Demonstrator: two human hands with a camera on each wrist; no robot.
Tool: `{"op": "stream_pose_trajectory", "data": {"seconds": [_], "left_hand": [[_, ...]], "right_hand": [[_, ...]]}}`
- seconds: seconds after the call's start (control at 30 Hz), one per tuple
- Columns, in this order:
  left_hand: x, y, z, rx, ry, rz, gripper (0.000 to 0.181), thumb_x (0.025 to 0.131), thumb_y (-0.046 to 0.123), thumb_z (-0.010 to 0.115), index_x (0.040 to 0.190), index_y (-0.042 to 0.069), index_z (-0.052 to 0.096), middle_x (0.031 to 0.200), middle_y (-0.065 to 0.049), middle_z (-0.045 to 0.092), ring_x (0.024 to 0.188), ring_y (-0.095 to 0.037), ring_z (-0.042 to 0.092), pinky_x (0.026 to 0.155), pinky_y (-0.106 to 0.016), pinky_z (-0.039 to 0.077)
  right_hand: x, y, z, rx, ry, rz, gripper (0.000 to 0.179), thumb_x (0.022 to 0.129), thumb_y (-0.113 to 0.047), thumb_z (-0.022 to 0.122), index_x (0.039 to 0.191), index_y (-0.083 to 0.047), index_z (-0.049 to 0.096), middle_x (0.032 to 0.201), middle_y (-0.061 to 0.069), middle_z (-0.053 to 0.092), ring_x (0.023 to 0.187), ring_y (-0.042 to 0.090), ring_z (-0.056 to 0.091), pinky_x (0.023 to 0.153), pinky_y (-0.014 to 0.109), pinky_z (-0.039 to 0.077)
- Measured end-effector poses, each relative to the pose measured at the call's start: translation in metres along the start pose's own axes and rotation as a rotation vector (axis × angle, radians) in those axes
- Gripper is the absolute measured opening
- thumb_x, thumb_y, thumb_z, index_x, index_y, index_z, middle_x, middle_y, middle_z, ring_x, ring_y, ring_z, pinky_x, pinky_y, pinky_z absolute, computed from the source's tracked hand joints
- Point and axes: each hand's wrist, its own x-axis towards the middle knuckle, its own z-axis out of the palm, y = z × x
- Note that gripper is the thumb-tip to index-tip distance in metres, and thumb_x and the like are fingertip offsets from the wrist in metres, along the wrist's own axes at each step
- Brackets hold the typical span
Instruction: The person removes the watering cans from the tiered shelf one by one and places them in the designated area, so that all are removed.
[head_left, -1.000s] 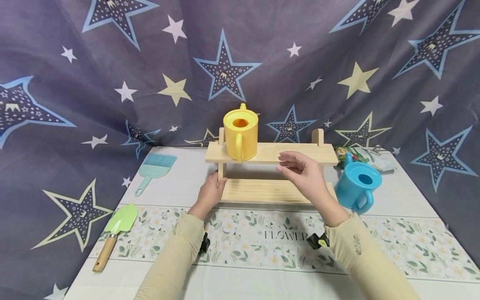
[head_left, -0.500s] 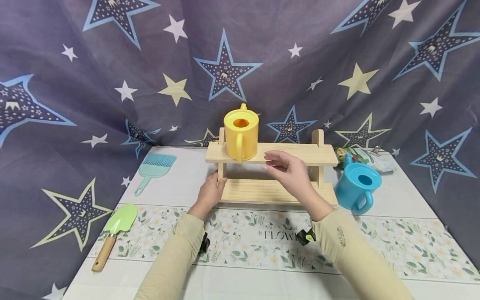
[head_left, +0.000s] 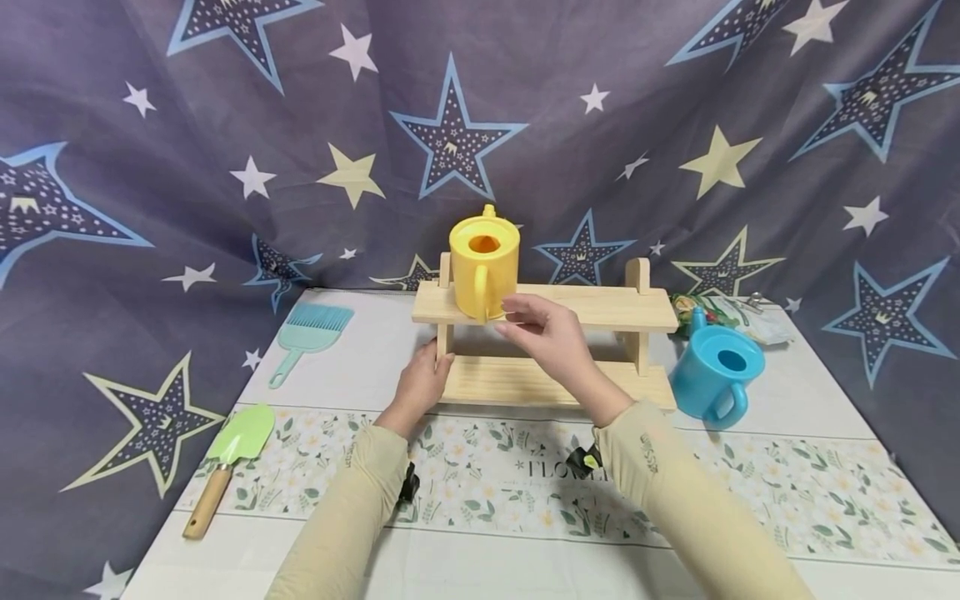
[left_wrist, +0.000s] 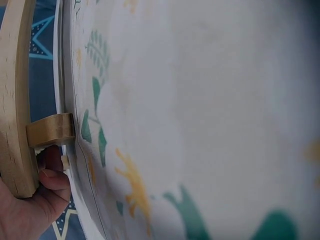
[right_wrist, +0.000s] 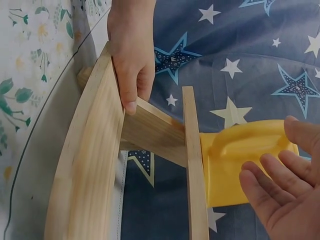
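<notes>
We record the yellow watering can standing near the left end of the upper board of the wooden shelf. We see the right grip half spread beside the can's handle, holding nothing, contact unclear; the left grip clasps the shelf's lower left end.

A yellow cylindrical plastic can stands on the pale two-tier wooden shelf; at shelf's three o'clock, a blue cylindrical plastic can.
</notes>
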Motion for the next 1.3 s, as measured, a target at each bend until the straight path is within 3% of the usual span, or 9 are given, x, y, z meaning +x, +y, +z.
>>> {"op": "stream_pose_trajectory", "data": {"seconds": [0.83, 1.3], "left_hand": [[0.001, -0.001, 0.000, 0.005, 0.001, -0.008, 0.051, 0.105, 0.033, 0.044, 0.147, 0.006, 0.039, 0.133, -0.018, 0.051, 0.124, -0.034, 0.052, 0.101, -0.051, 0.044], [0.002, -0.002, 0.000, 0.009, 0.001, -0.003, 0.051, 0.104, 0.033, 0.045, 0.147, 0.006, 0.039, 0.133, -0.018, 0.051, 0.124, -0.034, 0.052, 0.102, -0.050, 0.043]], "right_hand": [[0.018, 0.002, 0.037, -0.105, 0.102, -0.007, 0.031, 0.086, -0.011, 0.077, 0.113, -0.001, 0.069, 0.102, 0.011, 0.071, 0.093, 0.020, 0.068, 0.079, 0.028, 0.057], [0.022, 0.001, 0.039, -0.213, 0.110, -0.011, 0.023, 0.089, -0.013, 0.074, 0.110, -0.005, 0.070, 0.095, 0.008, 0.070, 0.086, 0.020, 0.068, 0.077, 0.031, 0.058]]}}
